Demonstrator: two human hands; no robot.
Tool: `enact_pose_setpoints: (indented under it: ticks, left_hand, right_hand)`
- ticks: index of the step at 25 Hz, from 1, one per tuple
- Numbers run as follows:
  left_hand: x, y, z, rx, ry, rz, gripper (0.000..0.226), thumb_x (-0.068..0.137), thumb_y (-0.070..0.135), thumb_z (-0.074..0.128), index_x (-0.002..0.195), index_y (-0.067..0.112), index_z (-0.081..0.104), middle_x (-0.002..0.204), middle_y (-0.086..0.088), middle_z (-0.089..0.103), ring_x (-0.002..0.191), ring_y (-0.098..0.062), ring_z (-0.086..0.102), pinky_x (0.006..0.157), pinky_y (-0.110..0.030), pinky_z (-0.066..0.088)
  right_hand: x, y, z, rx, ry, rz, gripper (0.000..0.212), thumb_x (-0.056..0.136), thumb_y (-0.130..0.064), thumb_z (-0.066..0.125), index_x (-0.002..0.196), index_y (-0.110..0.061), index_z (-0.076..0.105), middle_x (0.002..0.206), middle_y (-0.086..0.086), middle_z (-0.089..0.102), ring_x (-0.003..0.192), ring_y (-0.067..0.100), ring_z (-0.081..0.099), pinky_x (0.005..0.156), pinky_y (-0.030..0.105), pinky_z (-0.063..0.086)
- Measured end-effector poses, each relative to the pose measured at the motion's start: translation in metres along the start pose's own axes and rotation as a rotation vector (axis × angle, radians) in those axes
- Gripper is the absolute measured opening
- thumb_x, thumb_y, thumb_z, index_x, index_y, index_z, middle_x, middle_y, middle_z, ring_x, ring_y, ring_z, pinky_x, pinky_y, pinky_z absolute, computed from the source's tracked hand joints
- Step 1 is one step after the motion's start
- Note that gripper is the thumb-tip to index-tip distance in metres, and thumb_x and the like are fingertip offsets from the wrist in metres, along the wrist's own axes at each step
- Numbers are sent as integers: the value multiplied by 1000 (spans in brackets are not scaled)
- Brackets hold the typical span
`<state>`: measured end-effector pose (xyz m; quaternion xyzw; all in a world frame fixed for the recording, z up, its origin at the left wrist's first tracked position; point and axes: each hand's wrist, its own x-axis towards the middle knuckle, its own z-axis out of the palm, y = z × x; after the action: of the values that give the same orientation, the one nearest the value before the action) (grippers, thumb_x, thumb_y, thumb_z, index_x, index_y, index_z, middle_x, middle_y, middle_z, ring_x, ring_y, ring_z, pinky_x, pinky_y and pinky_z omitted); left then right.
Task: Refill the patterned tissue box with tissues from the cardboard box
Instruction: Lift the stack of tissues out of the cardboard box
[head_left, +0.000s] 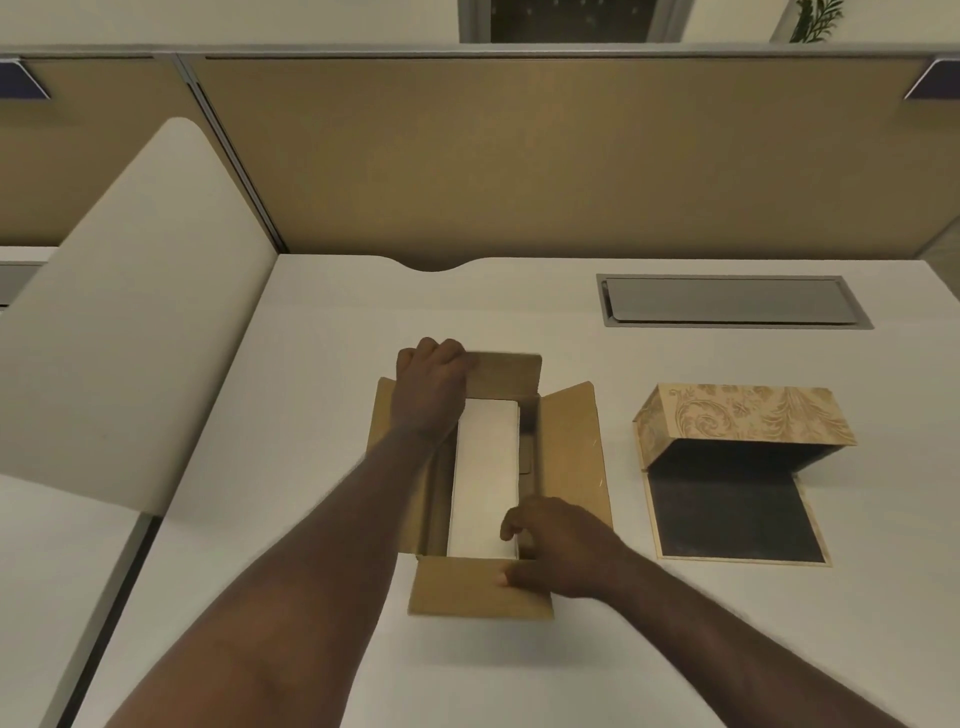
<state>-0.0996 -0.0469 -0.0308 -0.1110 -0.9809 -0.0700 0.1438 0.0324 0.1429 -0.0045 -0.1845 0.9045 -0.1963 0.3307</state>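
Tissues (485, 467) fill cardboard box (574, 447), both hands at edges.

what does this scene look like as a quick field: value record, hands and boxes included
surface: white desk with a grey cable hatch at the back right
cardboard box: flaps open, in front of the person
tissues: white stack inside the cardboard box
patterned tissue box: right of the cardboard box, open, dark inside with nothing in it
left hand: on the far flap
right hand: at the near end, fingers on the stack, thumb on the near flap
task state: tissues not yet moved
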Motion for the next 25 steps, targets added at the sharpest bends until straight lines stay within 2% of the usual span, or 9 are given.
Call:
enact_pose_setpoints:
  ticks: [3,5,9,13,16,17,19,22,25]
  left_hand:
    - [5,-2,10,23,-225,-35,35,95,15,49,128,22,59,139,2,56,125,-30,49,104,-48,32]
    - [2,-6,17,60,-350,-35,40,101,23,35,140,25,45,152,6,43,138,-27,38,115,-51,16]
    - [-1,-9,26,53,-501,-69,47,103,17,25,147,28,36,154,5,39,145,-23,28,119,-51,-4]
    - [-5,-7,31,36,-489,-69,52,98,7,32,147,26,36,155,2,39,146,-24,26,119,-48,-5]
    - [-8,-5,28,4,-416,-58,51,99,9,32,148,23,34,160,-1,29,148,-27,21,120,-48,1]
    - [-10,-2,25,-33,-332,-72,48,99,11,36,145,22,39,159,-4,29,146,-28,25,120,-47,8]
    - [-18,7,16,-138,-93,-150,41,95,10,50,134,19,55,152,-9,41,136,-31,42,112,-45,33]
    - [-38,25,10,-383,57,-288,40,89,7,58,129,15,57,143,-9,47,122,-27,55,97,-38,51]
    - [-58,45,22,-715,-39,-552,57,92,19,59,143,12,37,147,-7,42,133,-25,44,108,-42,42]
  right_hand:
    - [3,-2,19,-173,62,-47,53,80,-53,67,122,-22,61,120,-2,63,105,20,58,95,37,40]
    - [9,-2,29,-300,124,-103,42,82,-47,67,112,-18,66,109,2,66,96,23,62,88,38,40]
    - [13,2,47,-483,207,-224,19,59,-22,86,69,-15,71,65,0,63,55,17,60,52,24,27]
    - [17,9,56,-513,279,-292,23,49,-15,88,59,-14,67,55,-1,57,45,15,53,48,23,19]
    - [12,6,48,-319,254,-285,22,75,-32,72,89,-16,71,84,3,67,75,21,64,56,27,39]
    - [12,4,44,-194,250,-222,36,83,-41,62,110,-18,65,107,2,66,97,22,62,72,31,48]
    - [16,-6,33,132,271,-29,61,88,-52,53,141,-25,43,144,-6,46,131,18,43,106,32,38]
    - [40,-17,21,502,399,189,69,92,-47,54,150,-21,25,157,-4,30,142,18,33,112,30,31]
    - [73,-16,17,781,345,389,70,94,-37,57,150,-13,22,155,6,33,139,27,38,110,36,37]
